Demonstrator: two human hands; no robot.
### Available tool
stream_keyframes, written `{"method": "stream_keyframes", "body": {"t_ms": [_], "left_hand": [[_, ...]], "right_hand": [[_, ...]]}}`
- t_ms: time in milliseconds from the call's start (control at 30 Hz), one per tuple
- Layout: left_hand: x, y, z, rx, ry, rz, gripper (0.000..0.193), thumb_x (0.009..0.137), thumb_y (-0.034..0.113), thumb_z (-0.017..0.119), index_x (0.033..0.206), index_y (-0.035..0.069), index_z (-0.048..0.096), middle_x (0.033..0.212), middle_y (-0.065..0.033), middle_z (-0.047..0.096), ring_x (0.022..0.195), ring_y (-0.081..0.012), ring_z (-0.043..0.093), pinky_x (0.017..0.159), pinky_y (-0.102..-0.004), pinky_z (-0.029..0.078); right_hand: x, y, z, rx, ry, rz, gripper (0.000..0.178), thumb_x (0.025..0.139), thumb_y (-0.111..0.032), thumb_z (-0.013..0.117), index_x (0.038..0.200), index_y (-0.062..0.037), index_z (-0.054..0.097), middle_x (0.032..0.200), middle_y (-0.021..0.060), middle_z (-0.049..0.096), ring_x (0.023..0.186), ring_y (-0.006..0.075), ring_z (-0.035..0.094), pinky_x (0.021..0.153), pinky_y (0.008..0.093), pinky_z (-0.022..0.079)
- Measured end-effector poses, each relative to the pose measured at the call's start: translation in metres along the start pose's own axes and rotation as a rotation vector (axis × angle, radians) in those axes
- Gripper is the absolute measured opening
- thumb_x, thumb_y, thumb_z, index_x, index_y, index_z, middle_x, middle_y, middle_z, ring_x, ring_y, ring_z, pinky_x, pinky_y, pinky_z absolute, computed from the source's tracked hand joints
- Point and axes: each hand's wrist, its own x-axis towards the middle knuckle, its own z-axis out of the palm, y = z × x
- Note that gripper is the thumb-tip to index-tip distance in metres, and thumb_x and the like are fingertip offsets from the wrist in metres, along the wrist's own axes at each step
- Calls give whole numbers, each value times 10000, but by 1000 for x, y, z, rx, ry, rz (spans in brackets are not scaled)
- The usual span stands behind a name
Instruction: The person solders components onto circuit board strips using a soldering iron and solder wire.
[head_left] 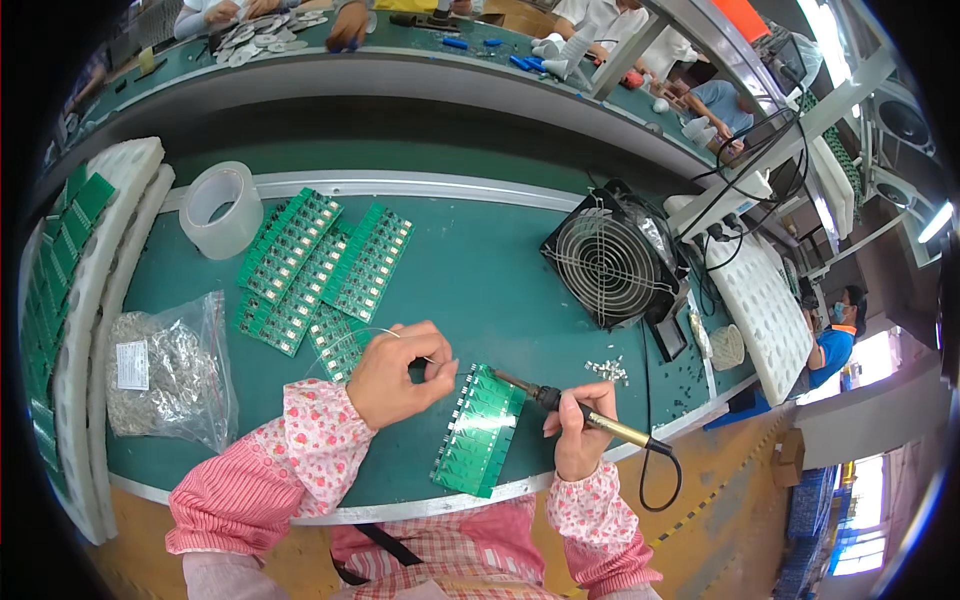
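Observation:
My left hand (402, 376) is closed in a pinch on a thin solder wire (375, 331), which loops back over the boards behind it. In my right hand (582, 432) is a soldering iron (622, 430) with a gold handle and black cable. The iron's tip reaches the upper edge of a green circuit board panel (478, 430), which lies near the bench's front edge. Small metal parts line that panel's left side. Behind my left hand several more panels (368, 262) are stacked, with small components on them.
A black fan (607, 255) with a wire guard stands at the back right. Small metal parts (607, 371) lie piled before it. On the left are a tape roll (221, 210), a bag of metal parts (165, 370) and foam trays (120, 270). People work at the far bench (400, 55).

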Motion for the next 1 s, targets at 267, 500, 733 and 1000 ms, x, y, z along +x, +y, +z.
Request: {"method": "stream_keyframes", "body": {"t_ms": [267, 500, 733, 1000], "left_hand": [[0, -3, -3, 25, -16, 23, 258, 794, 49, 712, 658, 54, 492, 777, -37, 643, 665, -183, 586, 757, -349, 421], [1, -1, -1, 26, -32, -2, 277, 799, 62, 711, 649, 63, 479, 768, -27, 648, 657, -181, 584, 761, -395, 432], [2, -5, 1, 78, -20, 71, 273, 783, 46, 717, 646, 59, 482, 759, -37, 639, 623, -204, 562, 678, -340, 384], [2, -5, 2, 84, -20, 93, 268, 785, 44, 715, 652, 53, 482, 753, -41, 629, 626, -210, 549, 665, -347, 370]], "right_hand": [[-1, 0, 4, -5, 2, 18, 163, 957, -76, 603, 964, -4, 457, 684, 76, 600, 529, 98, 567, 466, 227, 461], [-1, 2, 0, -14, -5, 24, 175, 957, -83, 606, 968, -4, 450, 704, 88, 606, 520, 112, 575, 466, 237, 473], [-1, 1, 1, -22, -9, 38, 186, 962, -94, 608, 972, -4, 445, 708, 94, 607, 527, 117, 588, 470, 248, 489], [-3, 0, 2, -29, -23, 12, 182, 957, -83, 615, 970, 4, 455, 711, 107, 626, 541, 121, 607, 484, 253, 505]]}}
